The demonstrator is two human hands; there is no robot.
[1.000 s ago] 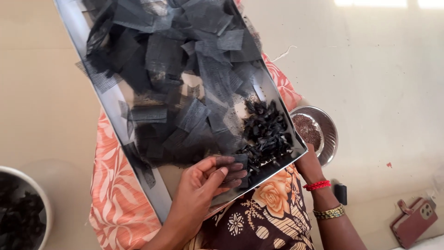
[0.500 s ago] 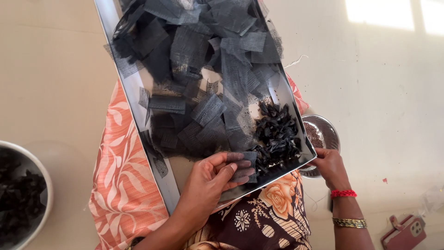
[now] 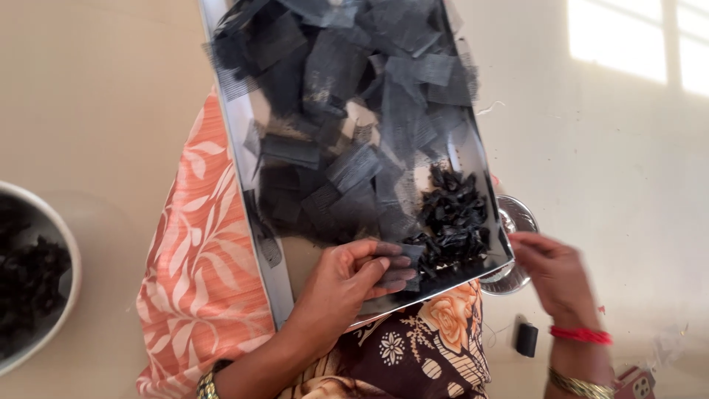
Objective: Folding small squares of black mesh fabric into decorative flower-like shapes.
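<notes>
Left hand (image 3: 347,284) seemingly pinches mesh piece (image 3: 405,260).

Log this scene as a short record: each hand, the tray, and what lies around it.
left hand: on the tray's near end, fingers pinching a black mesh piece
right hand: off the tray's right edge, beside a small metal bowl
tray: metal, on the lap, strewn with black mesh squares
folded pile: black, in the tray's near right corner
large bowl: far left, dark contents
</notes>
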